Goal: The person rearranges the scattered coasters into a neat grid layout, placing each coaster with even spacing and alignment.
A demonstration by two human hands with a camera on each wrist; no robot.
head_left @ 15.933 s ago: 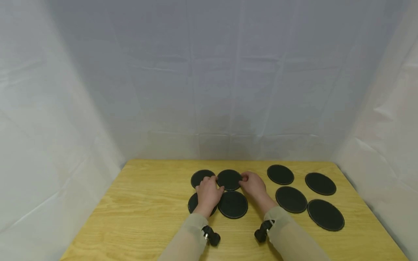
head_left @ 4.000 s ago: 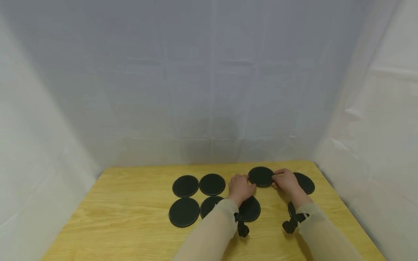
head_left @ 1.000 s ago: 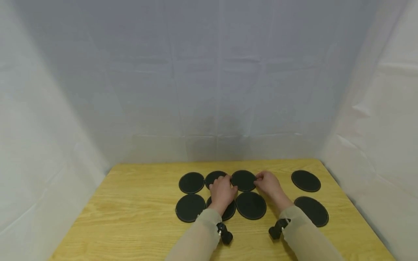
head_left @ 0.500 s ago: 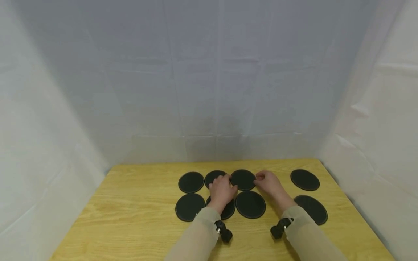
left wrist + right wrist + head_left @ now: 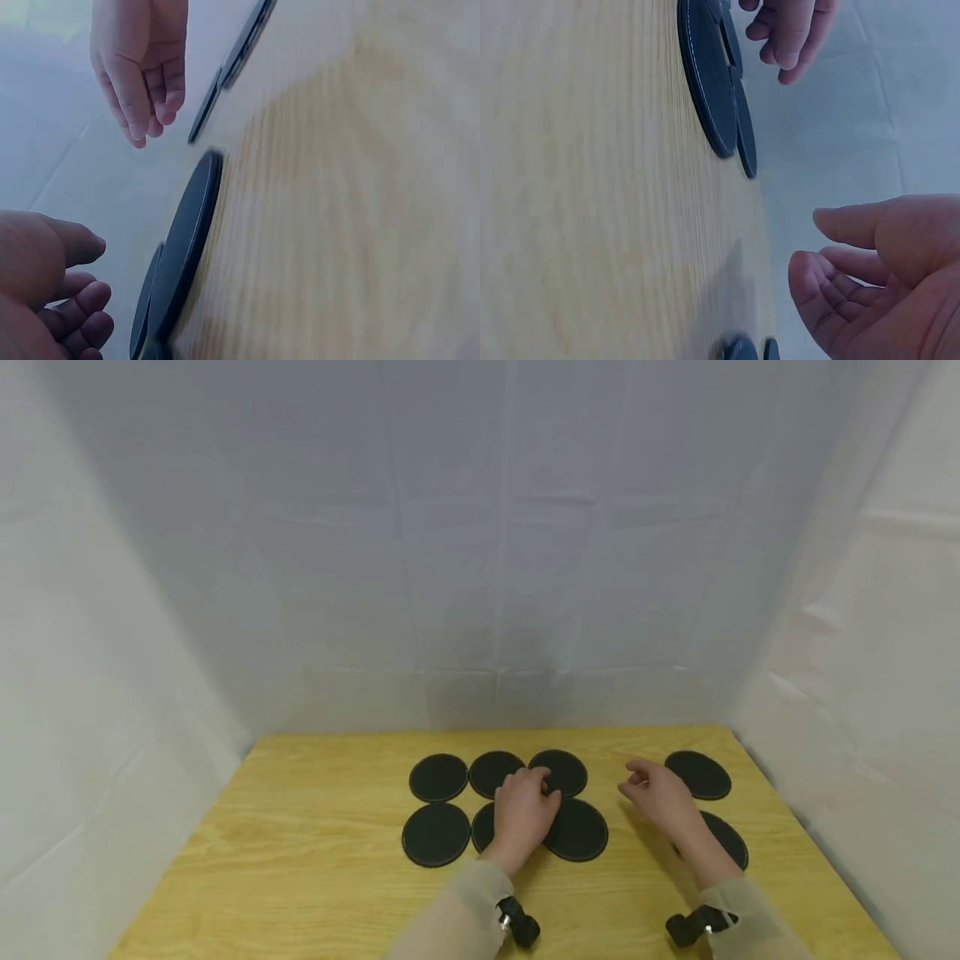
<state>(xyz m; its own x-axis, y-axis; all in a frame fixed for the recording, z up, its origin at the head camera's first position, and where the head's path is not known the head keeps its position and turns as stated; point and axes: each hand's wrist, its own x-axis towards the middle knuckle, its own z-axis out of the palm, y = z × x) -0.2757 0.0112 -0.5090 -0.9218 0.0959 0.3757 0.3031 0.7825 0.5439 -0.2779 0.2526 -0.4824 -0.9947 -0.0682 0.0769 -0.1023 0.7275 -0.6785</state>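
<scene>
Round black coasters with stitched rims lie on the table. My left hand [image 5: 521, 814] hovers over the group, its loosely bent fingers holding nothing. It overlaps the middle front coaster [image 5: 483, 828] and the front edge of the right back coaster [image 5: 562, 771]. Beside them are the middle back coaster [image 5: 497, 773] and the right front coaster [image 5: 576, 830]. My right hand [image 5: 663, 797] is raised off the wood between the group and two separate coasters, fingers relaxed and nothing in them. Of those two, the back one [image 5: 699, 774] shows whole; my right forearm partly covers the front one [image 5: 727, 841].
Two more coasters, one at the back [image 5: 438, 777] and one in front [image 5: 436, 835], form the left end of the group. The wooden table [image 5: 300, 860] is enclosed by white sheeting [image 5: 495, 568] at the back and both sides.
Over the earlier frames, two coasters from the right joined the group as a third column. Since half a second ago, both hands have left the back coaster, my right hand moving right.
</scene>
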